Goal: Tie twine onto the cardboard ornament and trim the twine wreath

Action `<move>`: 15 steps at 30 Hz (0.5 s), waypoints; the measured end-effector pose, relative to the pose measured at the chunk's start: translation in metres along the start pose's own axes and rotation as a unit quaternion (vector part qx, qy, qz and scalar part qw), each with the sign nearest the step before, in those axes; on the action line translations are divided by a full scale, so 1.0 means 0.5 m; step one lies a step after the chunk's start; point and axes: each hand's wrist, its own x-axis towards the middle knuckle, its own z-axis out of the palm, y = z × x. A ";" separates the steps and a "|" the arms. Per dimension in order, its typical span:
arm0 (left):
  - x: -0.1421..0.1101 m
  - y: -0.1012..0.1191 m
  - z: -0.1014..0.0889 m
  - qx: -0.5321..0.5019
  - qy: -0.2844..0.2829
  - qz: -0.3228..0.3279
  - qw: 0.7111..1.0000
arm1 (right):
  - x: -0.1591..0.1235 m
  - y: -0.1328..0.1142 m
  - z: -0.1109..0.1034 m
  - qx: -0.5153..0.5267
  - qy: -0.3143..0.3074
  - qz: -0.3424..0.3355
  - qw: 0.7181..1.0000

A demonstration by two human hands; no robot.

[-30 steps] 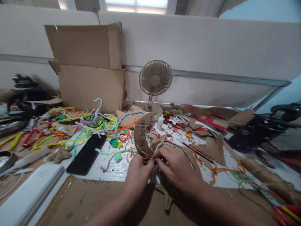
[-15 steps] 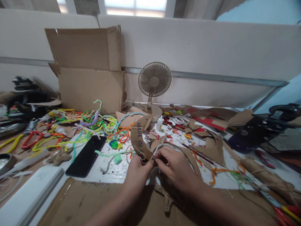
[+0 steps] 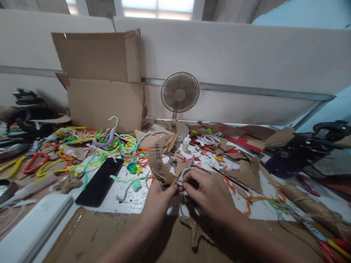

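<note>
My left hand (image 3: 157, 200) is closed on the lower end of a curved cardboard strip (image 3: 157, 156) printed "MADE IN". Close against it, my right hand (image 3: 206, 193) pinches a thin pale string (image 3: 181, 209) at the strip's end. The exact hold at the fingertips is partly hidden. Below the hands, a twine-wrapped star (image 3: 195, 231) lies over the cardboard sheet, the string leading down toward it. A similar brown star (image 3: 68, 182) lies at left.
A black phone (image 3: 99, 182) and a white box-shaped device (image 3: 37, 228) lie at left, near tangled pipe cleaners (image 3: 126, 144). A small fan (image 3: 180, 93) and glue bottle (image 3: 186, 143) stand behind. Scissors (image 3: 319, 233) and a twine roll (image 3: 309, 204) are at right. Cardboard covers the front.
The curved strip has shifted slightly left and down with my left hand. My right fingers have drawn a little apart from the left. More of the hanging star shows.
</note>
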 end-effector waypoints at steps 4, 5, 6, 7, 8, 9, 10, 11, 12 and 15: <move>0.000 0.008 -0.001 0.024 0.008 0.006 1.000 | 0.001 -0.004 -0.008 -0.001 0.014 0.009 1.000; 0.000 0.009 -0.002 0.029 0.006 0.007 1.000 | 0.002 -0.005 -0.010 -0.002 0.015 0.007 1.000; 0.000 0.010 -0.002 0.032 0.003 0.009 0.999 | 0.001 -0.007 -0.011 -0.002 0.015 0.004 1.000; 0.000 0.009 -0.002 0.034 0.000 0.014 0.999 | 0.001 -0.009 -0.011 -0.004 0.013 -0.002 1.000; 0.000 0.008 -0.002 0.037 -0.001 0.019 0.999 | 0.001 -0.010 -0.010 -0.008 0.011 -0.010 1.000; 0.000 0.006 -0.002 0.044 0.001 0.025 0.999 | 0.000 -0.011 -0.008 -0.012 0.008 -0.019 1.000; 0.000 0.003 -0.003 0.055 0.004 0.030 0.998 | -0.001 -0.011 -0.005 -0.019 0.008 -0.029 0.999; 0.000 0.000 -0.003 0.068 0.007 0.035 0.997 | -0.002 -0.010 -0.002 -0.028 0.011 -0.041 0.999; 0.000 -0.003 -0.003 0.080 0.008 0.039 0.996 | -0.003 -0.008 0.002 -0.039 0.017 -0.054 0.998; 0.000 -0.010 -0.001 0.101 0.007 0.052 0.994 | -0.006 -0.001 0.012 -0.077 0.037 -0.091 0.992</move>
